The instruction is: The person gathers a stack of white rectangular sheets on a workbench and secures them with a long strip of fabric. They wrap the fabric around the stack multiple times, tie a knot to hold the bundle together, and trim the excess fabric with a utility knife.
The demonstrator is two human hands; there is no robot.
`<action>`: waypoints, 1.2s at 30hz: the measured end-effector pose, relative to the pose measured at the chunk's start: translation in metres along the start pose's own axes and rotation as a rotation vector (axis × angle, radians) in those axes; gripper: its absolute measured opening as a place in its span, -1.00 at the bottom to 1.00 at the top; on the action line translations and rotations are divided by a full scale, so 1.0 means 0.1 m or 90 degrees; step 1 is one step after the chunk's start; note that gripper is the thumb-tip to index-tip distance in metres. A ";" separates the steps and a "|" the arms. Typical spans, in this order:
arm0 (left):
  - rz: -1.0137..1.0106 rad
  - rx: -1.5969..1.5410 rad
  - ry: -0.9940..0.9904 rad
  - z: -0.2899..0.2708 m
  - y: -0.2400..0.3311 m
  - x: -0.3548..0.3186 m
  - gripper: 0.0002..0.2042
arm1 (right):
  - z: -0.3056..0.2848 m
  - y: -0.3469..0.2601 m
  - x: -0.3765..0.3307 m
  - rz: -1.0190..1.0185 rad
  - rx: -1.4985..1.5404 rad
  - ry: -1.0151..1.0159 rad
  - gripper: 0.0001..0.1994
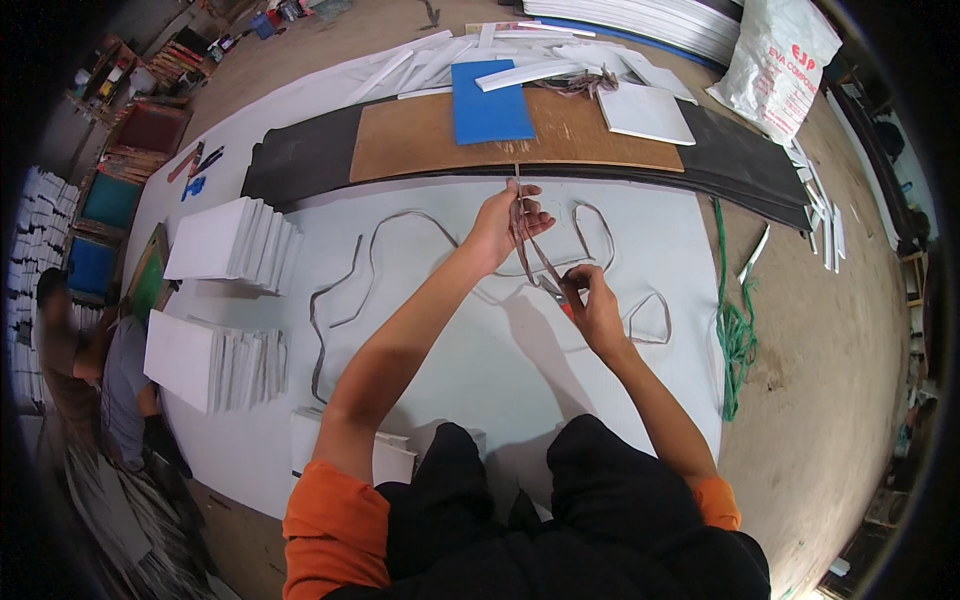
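Observation:
My left hand (500,228) is closed around a bunch of thin grey-brown strips (519,222), with some fingers loosely spread. The strips hang down toward my right hand (594,308), which is closed on a small tool with a red handle (567,311) and a shiny metal part; my fingers hide most of it, so its exact kind cannot be told. More of the same strip lies in loose curves on the white sheet (450,330), with one long loose length (318,330) to the left and a loop to the right.
Beyond my hands lie a brown board (410,135), dark sheets (300,150), a blue panel (490,105) and white offcuts (400,75). White block stacks (215,240) stand left, near other people (110,370). Green rope (735,340) and a white sack (775,70) are right.

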State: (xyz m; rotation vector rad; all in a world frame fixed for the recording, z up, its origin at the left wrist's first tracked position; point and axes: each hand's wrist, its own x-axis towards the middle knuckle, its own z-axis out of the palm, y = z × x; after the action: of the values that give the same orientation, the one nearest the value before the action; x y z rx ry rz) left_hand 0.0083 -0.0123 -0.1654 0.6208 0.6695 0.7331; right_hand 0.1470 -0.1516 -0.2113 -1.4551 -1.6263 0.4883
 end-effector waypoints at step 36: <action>0.095 0.452 -0.125 0.19 -0.09 -0.29 -0.74 | -0.67 -0.26 0.69 -0.139 -0.373 0.000 -0.91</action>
State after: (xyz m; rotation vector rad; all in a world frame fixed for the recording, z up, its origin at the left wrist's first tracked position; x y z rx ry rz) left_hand 0.0092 -0.0449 -0.1506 1.3869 0.7019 0.5512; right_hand 0.1900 -0.1104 -0.1317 -1.6518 -2.0003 -0.1299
